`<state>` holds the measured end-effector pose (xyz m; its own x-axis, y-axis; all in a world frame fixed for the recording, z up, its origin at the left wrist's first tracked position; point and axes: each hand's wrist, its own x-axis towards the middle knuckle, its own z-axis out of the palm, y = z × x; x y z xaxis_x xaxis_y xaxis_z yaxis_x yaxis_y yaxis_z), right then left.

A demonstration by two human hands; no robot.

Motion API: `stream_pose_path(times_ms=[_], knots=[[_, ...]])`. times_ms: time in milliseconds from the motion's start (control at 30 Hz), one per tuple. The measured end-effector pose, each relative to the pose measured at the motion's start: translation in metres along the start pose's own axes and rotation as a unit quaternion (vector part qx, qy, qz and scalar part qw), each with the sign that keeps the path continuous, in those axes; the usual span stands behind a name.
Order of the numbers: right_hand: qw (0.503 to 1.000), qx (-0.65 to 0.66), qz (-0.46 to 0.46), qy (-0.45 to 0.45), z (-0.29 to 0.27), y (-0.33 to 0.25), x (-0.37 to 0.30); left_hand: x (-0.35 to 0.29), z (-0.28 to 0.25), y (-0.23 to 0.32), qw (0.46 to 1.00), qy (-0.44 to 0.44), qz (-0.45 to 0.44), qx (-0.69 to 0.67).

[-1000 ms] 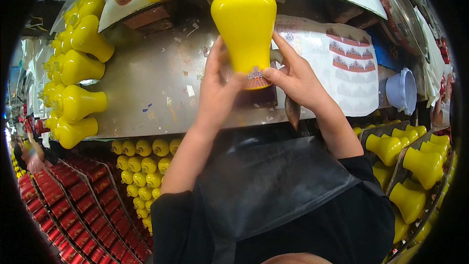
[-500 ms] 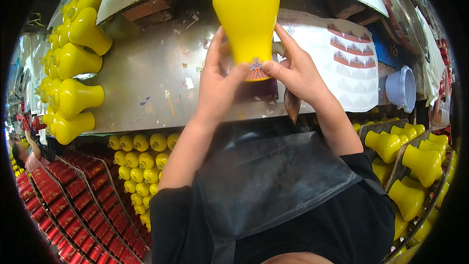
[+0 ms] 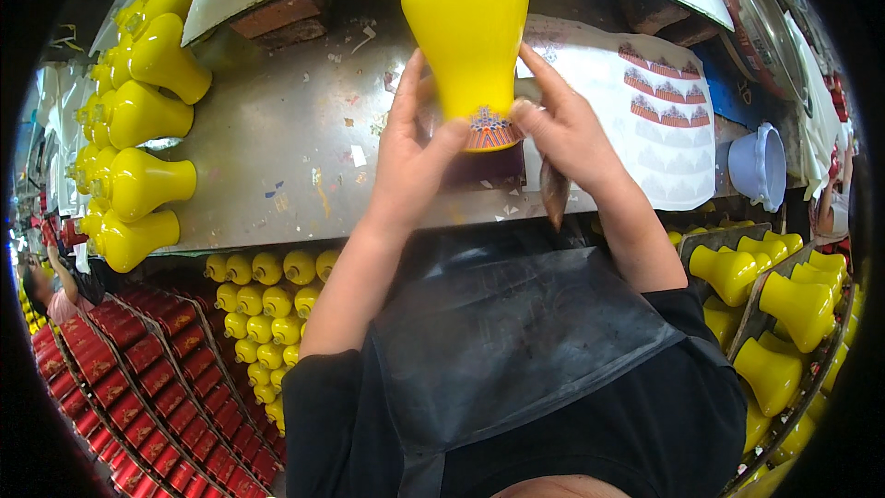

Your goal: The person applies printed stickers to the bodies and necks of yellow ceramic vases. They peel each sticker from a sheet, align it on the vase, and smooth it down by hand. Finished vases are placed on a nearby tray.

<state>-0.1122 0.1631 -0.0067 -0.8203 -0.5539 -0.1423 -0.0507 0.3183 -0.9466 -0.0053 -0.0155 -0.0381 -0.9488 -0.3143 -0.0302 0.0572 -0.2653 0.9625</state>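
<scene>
A glossy yellow vase (image 3: 468,32) lies with its neck pointing away from me and its base toward me. Round its base runs a patterned decal (image 3: 489,129) in red, blue and orange. My left hand (image 3: 415,143) holds the vase's left side, thumb at the decal's left end. On the other side my right hand (image 3: 567,134) grips it, thumb on the decal's right end and fingers along the wall. Both hands are closed round the vase; the undersides of the fingers are partly hidden. Beneath the base shows a dark purple block (image 3: 484,171).
A backing sheet with decal strips (image 3: 664,120) lies right on the metal table (image 3: 277,157), beside a lavender bucket (image 3: 756,166). Several yellow vases (image 3: 152,115) line the left edge. More stand in racks (image 3: 774,300) at right. Red cylinders (image 3: 157,387) are stacked lower left, near another person (image 3: 63,300).
My right thumb has slid right along the base, and more of the decal shows between my thumbs. The left hand has hardly moved.
</scene>
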Motion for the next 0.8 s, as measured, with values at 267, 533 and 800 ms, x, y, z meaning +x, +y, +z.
stream_pose_path(times_ms=[267, 533, 800], knots=[[0.977, 0.208, -0.007, 0.041, -0.037, -0.019, 0.011, 0.002, -0.003, -0.002, 0.994, -0.016, 0.037, 0.103], [0.848, -0.323, -0.413, 0.078, -0.008, -0.044, -0.007, 0.002, -0.003, 0.001, 0.999, -0.023, 0.004, 0.025], [0.853, -0.38, -0.346, 0.094, -0.003, -0.041, -0.027, 0.004, -0.01, -0.006, 0.997, -0.032, 0.02, 0.062]])
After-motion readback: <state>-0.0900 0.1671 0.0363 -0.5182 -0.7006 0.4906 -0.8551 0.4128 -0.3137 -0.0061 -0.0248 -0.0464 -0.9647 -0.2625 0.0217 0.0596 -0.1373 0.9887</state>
